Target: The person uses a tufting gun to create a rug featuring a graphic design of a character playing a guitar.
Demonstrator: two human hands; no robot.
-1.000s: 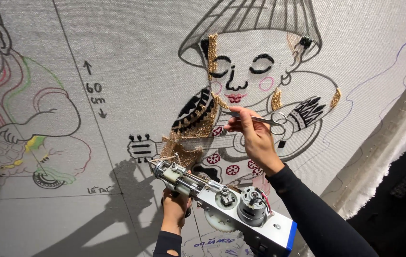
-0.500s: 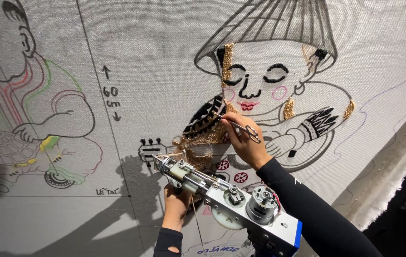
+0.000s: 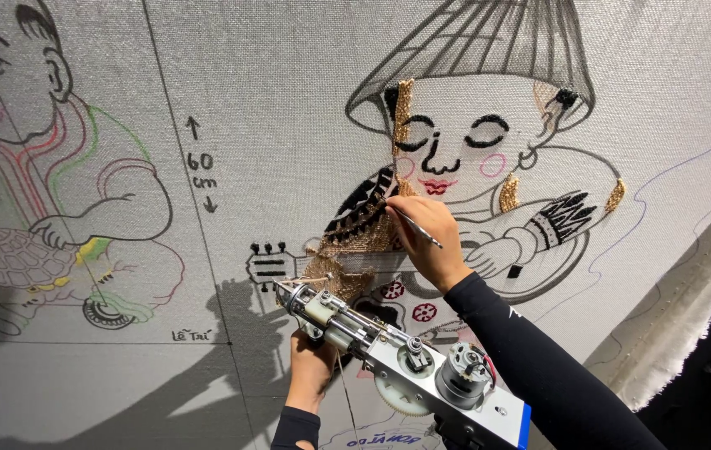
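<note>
My left hand (image 3: 309,371) grips a metal tufting gun (image 3: 397,358) from below, its needle end against the white cloth (image 3: 272,100). My right hand (image 3: 426,237) rests on the cloth and pinches a thin metal tool (image 3: 419,227) at the edge of a gold and black tufted patch (image 3: 347,250). That patch lies below the chin of a drawn figure in a cone hat (image 3: 455,142). A black sleeve covers my right forearm.
The stretched cloth fills the view and carries a second drawn figure with a turtle (image 3: 47,208) at left, plus a pencil arrow mark. A frame edge with loose white cloth (image 3: 688,300) runs down the right side. Dark shadows fall at lower left.
My right hand has slid a little left onto the tufted patch and turned the thin tool. The view has shifted left. The gun stays in my left hand.
</note>
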